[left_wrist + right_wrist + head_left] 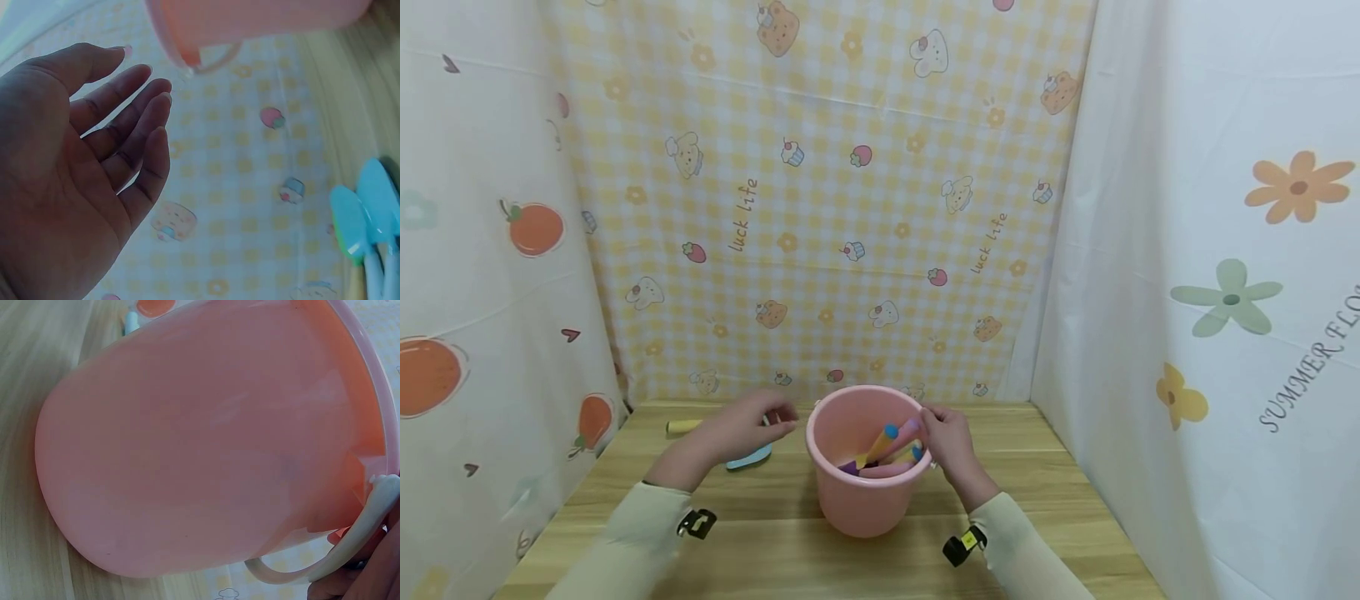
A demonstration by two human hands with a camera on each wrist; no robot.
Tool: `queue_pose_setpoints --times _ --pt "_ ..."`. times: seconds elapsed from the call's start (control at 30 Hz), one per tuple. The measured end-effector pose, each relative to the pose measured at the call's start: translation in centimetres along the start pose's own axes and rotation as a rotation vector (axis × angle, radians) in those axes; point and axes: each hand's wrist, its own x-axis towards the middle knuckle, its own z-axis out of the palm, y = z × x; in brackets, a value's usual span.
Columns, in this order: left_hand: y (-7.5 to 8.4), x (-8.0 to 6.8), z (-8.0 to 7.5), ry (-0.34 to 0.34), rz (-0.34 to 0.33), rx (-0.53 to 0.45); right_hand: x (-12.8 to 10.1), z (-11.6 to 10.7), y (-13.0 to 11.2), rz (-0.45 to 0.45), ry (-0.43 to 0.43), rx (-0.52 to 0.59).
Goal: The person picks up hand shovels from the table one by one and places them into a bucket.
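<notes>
A pink bucket (861,504) stands upright on the wooden table. Inside it lie several long toy tools: a yellow-orange handle with a blue end (880,444), pink handles (887,471) and a purple piece (848,468). My right hand (950,442) grips the bucket's right rim; in the right wrist view its fingers curl beside the pale bucket handle (350,550), partly hidden. Left of the bucket, my left hand (752,423) hovers with loosely bent fingers. Its palm (56,169) holds nothing in the left wrist view.
Small toy shovels with light blue blades (378,194) lie on the table left of the bucket, partly behind my left arm. A yellow handle (682,427) sticks out there. Patterned cloth curtains (850,208) enclose the table at the back and both sides.
</notes>
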Motion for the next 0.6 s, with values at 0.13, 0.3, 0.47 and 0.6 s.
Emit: queue_pose_setpoints --times 0.13,0.3,0.47,0.6 --pt "-2.1 -1.2 -0.2 -0.009 -0.081 0.009 0.0 0.0 0.0 -0.001 0.001 0.006" --pt "-5.1 -2.9 -0.2 0.001 -0.137 0.033 0.1 0.1 0.0 -0.005 0.003 -0.002" --pt "-7.7 -4.2 -0.4 0.021 -0.196 0.073 0.1 0.1 0.0 -0.009 0.002 -0.013" --pt "-9.3 -5.0 -0.6 0.028 -0.208 0.098 0.0 0.1 -0.1 -0.01 0.004 -0.014"
